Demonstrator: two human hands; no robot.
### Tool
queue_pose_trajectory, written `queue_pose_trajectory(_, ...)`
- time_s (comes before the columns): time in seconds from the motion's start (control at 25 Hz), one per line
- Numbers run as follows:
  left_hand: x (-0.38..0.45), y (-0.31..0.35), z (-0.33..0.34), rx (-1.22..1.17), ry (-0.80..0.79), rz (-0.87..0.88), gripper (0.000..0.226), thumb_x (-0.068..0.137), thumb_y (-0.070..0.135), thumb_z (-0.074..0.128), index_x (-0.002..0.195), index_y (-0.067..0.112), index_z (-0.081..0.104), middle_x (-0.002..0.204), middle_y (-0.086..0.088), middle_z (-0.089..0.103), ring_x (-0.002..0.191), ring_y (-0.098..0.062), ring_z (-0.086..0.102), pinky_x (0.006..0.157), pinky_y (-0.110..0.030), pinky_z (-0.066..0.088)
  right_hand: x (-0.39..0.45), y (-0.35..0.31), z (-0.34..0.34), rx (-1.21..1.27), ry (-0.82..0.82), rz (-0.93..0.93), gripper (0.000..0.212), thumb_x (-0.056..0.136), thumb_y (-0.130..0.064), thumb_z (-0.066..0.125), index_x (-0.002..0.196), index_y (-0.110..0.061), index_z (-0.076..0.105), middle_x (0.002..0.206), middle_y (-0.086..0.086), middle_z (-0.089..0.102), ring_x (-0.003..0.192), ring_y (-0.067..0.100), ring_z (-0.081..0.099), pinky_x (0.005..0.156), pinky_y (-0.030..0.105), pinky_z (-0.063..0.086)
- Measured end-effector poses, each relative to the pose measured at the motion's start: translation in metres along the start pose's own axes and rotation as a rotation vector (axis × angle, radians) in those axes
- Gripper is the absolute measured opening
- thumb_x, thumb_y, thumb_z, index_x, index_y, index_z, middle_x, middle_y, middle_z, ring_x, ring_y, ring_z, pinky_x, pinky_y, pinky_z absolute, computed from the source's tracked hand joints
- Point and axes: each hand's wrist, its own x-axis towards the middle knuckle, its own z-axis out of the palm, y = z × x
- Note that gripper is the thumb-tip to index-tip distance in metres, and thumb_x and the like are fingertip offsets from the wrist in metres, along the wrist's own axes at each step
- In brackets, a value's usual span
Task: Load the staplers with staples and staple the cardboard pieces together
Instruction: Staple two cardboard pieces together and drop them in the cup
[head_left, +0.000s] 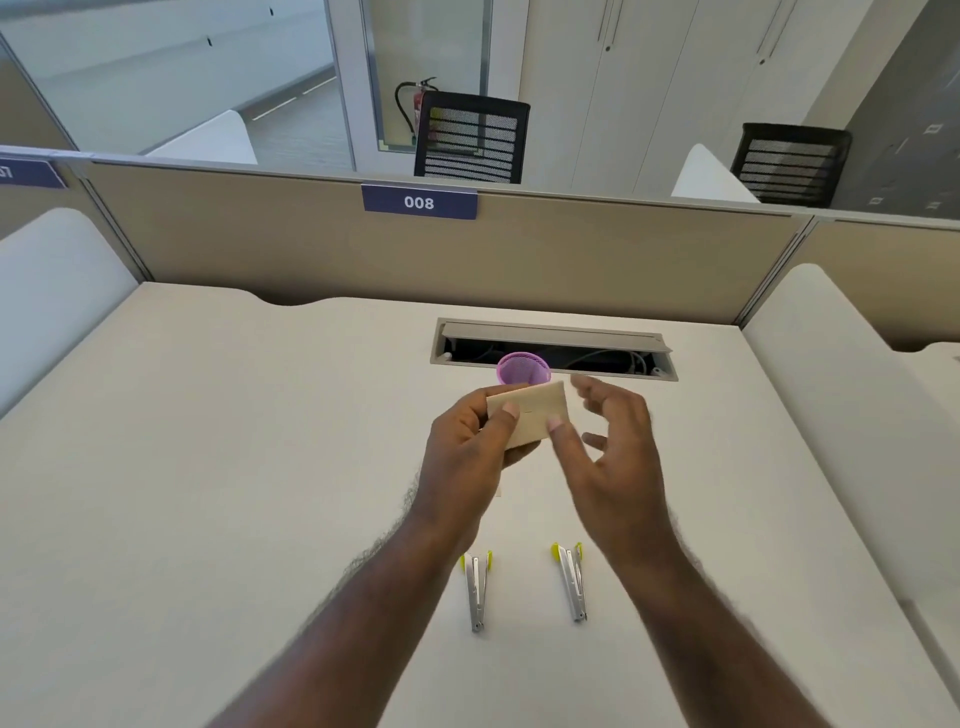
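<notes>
A pale, smooth desk (208, 467) stood inside a beige cubicle partition (571, 260) tagged "008", its cable hatch (556, 349) open. Above the desk, the left hand (467, 457) gripped the flat tan cardboard pieces (530, 418), thumb on top. The right hand (613, 447) hovered beside them, fingers (597, 397) spread, only its thumb touching. Behind stood a purple mesh cup (523, 368); two slim metal staplers (477, 592) lay nearer.

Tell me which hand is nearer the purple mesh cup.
Left. The left hand holds the cardboard piece directly in front of the purple mesh cup, overlapping it in view. The right hand is open, off to the cup's right and nearer the camera.
</notes>
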Motion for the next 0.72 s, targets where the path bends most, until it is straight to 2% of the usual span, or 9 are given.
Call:
queue_pose_trajectory(0.08, 0.008, -0.009, -0.005, 0.001, -0.006, -0.04, 0.024, 0.1, 0.008, 0.049, 0.112, 0.012, 0.069, 0.108, -0.009, 0.071, 0.1, -0.018, 0.069, 0.085, -0.033, 0.059, 0.01, 0.012, 0.002, 0.175, -0.082, 0.232, 0.037, 0.094, -0.025, 0.063, 0.129, -0.029, 0.052, 0.124, -0.007, 0.057, 0.112, 0.011, 0.059, 0.085, 0.025, 0.052)
queue_pose_trajectory(0.16, 0.017, -0.021, -0.008, 0.047, -0.031, -0.058, 0.023, 0.099, 0.009, 0.049, 0.112, 0.011, 0.069, 0.106, -0.01, 0.072, 0.097, -0.017, 0.069, 0.084, -0.033, 0.059, 0.019, 0.028, 0.006, 0.317, -0.178, 0.388, 0.022, 0.095, -0.022, 0.062, 0.116, -0.028, 0.062, 0.113, -0.001, 0.069, 0.099, 0.015, 0.069, 0.077, 0.027, 0.058)
queue_pose_trajectory(0.2, 0.021, -0.028, -0.011, 0.088, -0.043, -0.061, 0.023, 0.1, 0.01, 0.05, 0.112, 0.012, 0.069, 0.106, -0.009, 0.072, 0.097, -0.016, 0.069, 0.084, -0.033, 0.059, 0.021, 0.035, 0.008, 0.345, -0.187, 0.415, 0.015, 0.094, -0.019, 0.063, 0.106, -0.027, 0.068, 0.104, 0.0, 0.073, 0.093, 0.016, 0.072, 0.074, 0.027, 0.059)
queue_pose_trajectory(0.28, 0.031, -0.042, -0.017, 0.158, -0.062, -0.062, 0.023, 0.099, 0.012, 0.05, 0.113, 0.014, 0.069, 0.105, -0.005, 0.072, 0.098, -0.016, 0.069, 0.084, -0.031, 0.059, 0.023, 0.051, 0.012, 0.391, -0.18, 0.45, 0.013, 0.093, -0.015, 0.064, 0.094, -0.025, 0.073, 0.092, -0.002, 0.077, 0.085, 0.015, 0.074, 0.073, 0.026, 0.059)
queue_pose_trajectory(0.36, 0.044, -0.062, -0.029, 0.244, -0.036, -0.055, 0.025, 0.099, 0.014, 0.05, 0.117, 0.017, 0.067, 0.11, -0.001, 0.071, 0.101, -0.016, 0.067, 0.087, -0.028, 0.057, 0.026, 0.07, 0.017, 0.412, -0.16, 0.492, 0.012, 0.093, -0.012, 0.065, 0.096, -0.02, 0.073, 0.093, 0.001, 0.076, 0.08, 0.012, 0.073, 0.075, 0.027, 0.059)
queue_pose_trajectory(0.48, 0.065, -0.101, -0.057, 0.595, 0.107, 0.0, 0.031, 0.097, 0.018, 0.054, 0.126, 0.019, 0.063, 0.126, 0.002, 0.064, 0.11, -0.01, 0.059, 0.088, -0.012, 0.043, 0.034, 0.095, 0.02, 0.393, -0.095, 0.526, 0.013, 0.092, -0.008, 0.064, 0.094, -0.017, 0.072, 0.096, 0.005, 0.074, 0.08, 0.011, 0.071, 0.074, 0.024, 0.058)
queue_pose_trajectory(0.56, 0.077, -0.127, -0.078, 0.831, 0.141, 0.01, 0.039, 0.097, 0.02, 0.054, 0.136, 0.017, 0.054, 0.141, 0.0, 0.053, 0.126, -0.013, 0.051, 0.099, -0.017, 0.036, 0.04, 0.108, 0.024, 0.353, -0.042, 0.533, 0.021, 0.092, -0.005, 0.061, 0.088, -0.023, 0.071, 0.095, 0.003, 0.073, 0.079, 0.01, 0.071, 0.073, 0.021, 0.058)
queue_pose_trajectory(0.6, 0.082, -0.141, -0.087, 0.943, 0.13, 0.001, 0.043, 0.098, 0.022, 0.052, 0.14, 0.016, 0.049, 0.149, -0.001, 0.046, 0.136, -0.016, 0.043, 0.107, -0.024, 0.032, 0.043, 0.114, 0.026, 0.316, -0.017, 0.527, 0.024, 0.092, -0.005, 0.06, 0.086, -0.025, 0.07, 0.094, 0.001, 0.072, 0.079, 0.012, 0.071, 0.073, 0.022, 0.058)
queue_pose_trajectory(0.72, 0.091, -0.172, -0.11, 1.27, 0.056, -0.079, 0.055, 0.099, 0.032, 0.044, 0.151, 0.02, 0.031, 0.163, 0.001, 0.018, 0.15, -0.022, 0.016, 0.118, -0.045, 0.022, 0.057, 0.132, 0.034, 0.11, 0.029, 0.484, 0.018, 0.09, -0.009, 0.06, 0.091, -0.023, 0.072, 0.087, -0.002, 0.072, 0.084, 0.024, 0.073, 0.081, 0.037, 0.059)
